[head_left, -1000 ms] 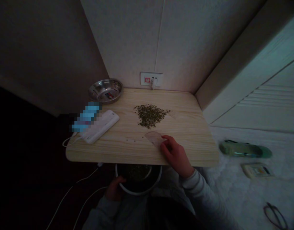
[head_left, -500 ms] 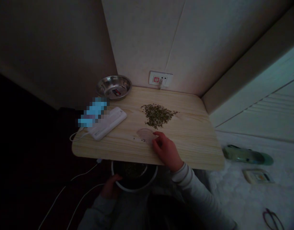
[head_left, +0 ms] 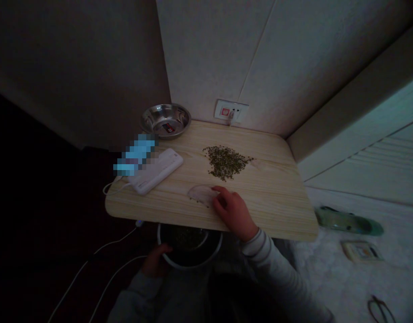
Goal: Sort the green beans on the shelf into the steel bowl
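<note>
A loose patch of small green beans (head_left: 226, 162) lies spread on the light wooden table (head_left: 277, 202). Nearer the front edge, my right hand (head_left: 234, 211) pinches a thin, see-through rounded plastic piece (head_left: 201, 194) that rests low on the tabletop. A few single beans lie along the near edge of this piece. Below the front edge, my left hand (head_left: 155, 260) grips the rim of a dark-inside bowl with a pale rim (head_left: 193, 266). More greenish bits show dimly inside it, and the table hides its far side.
A steel basin (head_left: 184, 130) stands at the back left corner. In front of it are a blurred-out phone (head_left: 135, 154) and a white power strip (head_left: 155, 171) with cables. A wall socket (head_left: 231, 111) is behind. To the right, a green case (head_left: 349, 222) and scissors (head_left: 380, 309) lie on white bedding.
My right hand has drawn the plastic piece slightly leftward over the table, with the few loose beans now along its near edge. My left hand keeps its grip; the whole view has shifted a little.
</note>
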A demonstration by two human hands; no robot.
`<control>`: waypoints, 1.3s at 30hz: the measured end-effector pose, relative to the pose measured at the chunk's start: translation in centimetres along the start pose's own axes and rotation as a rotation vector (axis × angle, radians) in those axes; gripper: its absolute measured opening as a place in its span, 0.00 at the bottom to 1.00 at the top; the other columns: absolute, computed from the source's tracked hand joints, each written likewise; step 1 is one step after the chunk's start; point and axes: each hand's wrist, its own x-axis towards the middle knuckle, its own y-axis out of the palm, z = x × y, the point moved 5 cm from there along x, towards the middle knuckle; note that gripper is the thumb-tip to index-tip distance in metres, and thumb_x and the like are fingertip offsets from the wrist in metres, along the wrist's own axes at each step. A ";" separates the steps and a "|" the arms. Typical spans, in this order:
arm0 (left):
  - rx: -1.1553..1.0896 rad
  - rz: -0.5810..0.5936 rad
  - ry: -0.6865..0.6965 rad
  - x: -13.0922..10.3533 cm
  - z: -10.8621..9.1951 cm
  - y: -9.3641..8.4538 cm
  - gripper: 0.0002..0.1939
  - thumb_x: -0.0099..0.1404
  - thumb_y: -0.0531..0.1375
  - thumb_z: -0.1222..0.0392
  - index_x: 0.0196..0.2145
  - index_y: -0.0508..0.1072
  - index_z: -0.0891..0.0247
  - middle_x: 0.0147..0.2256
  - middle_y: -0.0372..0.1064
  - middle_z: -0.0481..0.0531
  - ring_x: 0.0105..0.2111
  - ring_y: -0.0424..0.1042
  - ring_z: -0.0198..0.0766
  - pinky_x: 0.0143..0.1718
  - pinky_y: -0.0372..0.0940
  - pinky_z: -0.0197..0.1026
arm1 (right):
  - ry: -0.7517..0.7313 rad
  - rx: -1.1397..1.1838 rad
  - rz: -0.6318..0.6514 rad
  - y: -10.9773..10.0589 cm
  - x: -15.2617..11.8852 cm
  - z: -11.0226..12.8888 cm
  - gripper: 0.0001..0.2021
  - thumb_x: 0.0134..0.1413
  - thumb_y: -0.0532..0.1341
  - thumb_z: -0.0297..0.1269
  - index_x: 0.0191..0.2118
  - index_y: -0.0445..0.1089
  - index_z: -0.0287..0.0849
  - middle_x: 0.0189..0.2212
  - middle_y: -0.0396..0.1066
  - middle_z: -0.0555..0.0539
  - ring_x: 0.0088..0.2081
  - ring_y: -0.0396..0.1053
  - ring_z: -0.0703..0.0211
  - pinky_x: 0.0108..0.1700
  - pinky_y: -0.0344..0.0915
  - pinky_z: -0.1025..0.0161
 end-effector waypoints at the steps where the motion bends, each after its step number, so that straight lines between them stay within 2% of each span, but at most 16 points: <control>1: 0.012 0.012 -0.004 0.0 0.0 0.0 0.07 0.39 0.55 0.73 0.17 0.71 0.66 0.20 0.72 0.54 0.34 0.71 0.51 0.37 0.64 0.50 | -0.008 -0.002 0.009 0.1 0.0 0.1 0.14 0.51 0.50 0.34 0.44 0.62 0.40 0.21 0.67 0.51 0.23 0.61 0.63 0.32 0.55 0.64; 19: 0.100 0.089 -0.008 0.6 -0.3 -0.2 0.07 0.40 0.56 0.73 0.17 0.72 0.67 0.18 0.72 0.51 0.30 0.72 0.48 0.34 0.65 0.46 | -0.108 0.020 0.114 1.3 -1.5 1.5 0.14 0.51 0.51 0.32 0.44 0.62 0.41 0.24 0.70 0.50 0.27 0.64 0.63 0.36 0.53 0.63; 25: 0.056 0.089 0.023 0.0 -0.4 0.1 0.08 0.38 0.56 0.73 0.19 0.72 0.65 0.23 0.74 0.51 0.33 0.71 0.49 0.35 0.65 0.49 | -0.152 0.027 0.153 1.7 -2.0 2.1 0.14 0.51 0.51 0.32 0.45 0.61 0.41 0.24 0.70 0.50 0.28 0.65 0.63 0.37 0.52 0.63; 32: 0.052 0.129 0.020 0.6 -0.2 -0.2 0.06 0.39 0.56 0.72 0.17 0.72 0.67 0.19 0.72 0.52 0.32 0.71 0.49 0.36 0.64 0.49 | -0.193 0.059 0.187 2.0 -2.5 2.5 0.14 0.51 0.52 0.33 0.44 0.62 0.41 0.25 0.70 0.49 0.30 0.65 0.62 0.38 0.52 0.62; 35: 0.033 0.107 0.025 0.4 -0.2 -0.3 0.08 0.40 0.56 0.72 0.19 0.73 0.67 0.18 0.72 0.51 0.32 0.71 0.49 0.36 0.64 0.48 | -0.213 0.121 0.212 1.7 -2.7 2.5 0.13 0.51 0.52 0.32 0.44 0.62 0.43 0.24 0.69 0.51 0.29 0.64 0.63 0.38 0.53 0.62; 39: 0.043 0.045 0.012 -0.5 -0.7 -0.6 0.09 0.41 0.54 0.73 0.16 0.72 0.65 0.19 0.73 0.51 0.31 0.72 0.48 0.36 0.65 0.48 | -0.154 0.212 0.149 1.1 -2.2 2.3 0.13 0.52 0.50 0.33 0.45 0.61 0.41 0.23 0.68 0.51 0.28 0.63 0.64 0.35 0.55 0.65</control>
